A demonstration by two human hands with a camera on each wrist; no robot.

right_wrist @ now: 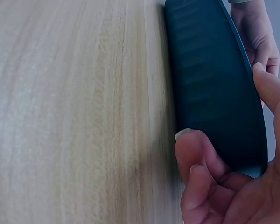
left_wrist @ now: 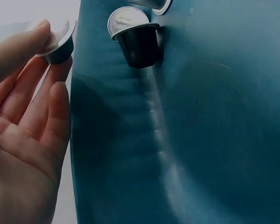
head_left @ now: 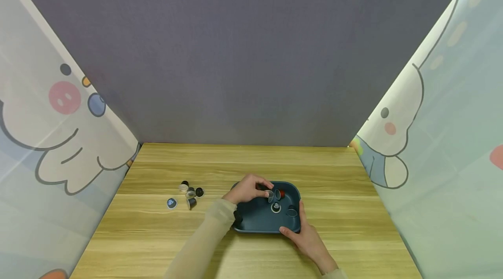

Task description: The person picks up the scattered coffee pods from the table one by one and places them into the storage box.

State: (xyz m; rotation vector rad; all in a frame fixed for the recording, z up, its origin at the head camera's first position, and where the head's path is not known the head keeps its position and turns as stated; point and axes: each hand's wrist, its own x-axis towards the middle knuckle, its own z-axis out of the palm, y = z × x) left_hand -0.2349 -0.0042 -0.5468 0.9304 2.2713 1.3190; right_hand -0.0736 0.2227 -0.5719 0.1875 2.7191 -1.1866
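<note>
Head view: left hand (head_left: 248, 189) pinches a coffee capsule (left_wrist: 60, 53) over the blue tray (head_left: 257, 220).
That arm (head_left: 204, 242) slants inward; right hand (head_left: 308, 236) grips the tray's right end.

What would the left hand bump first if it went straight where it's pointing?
Probably the red capsule in the tray, just past the silver-topped capsule the left hand holds, though depth is unclear.
</note>
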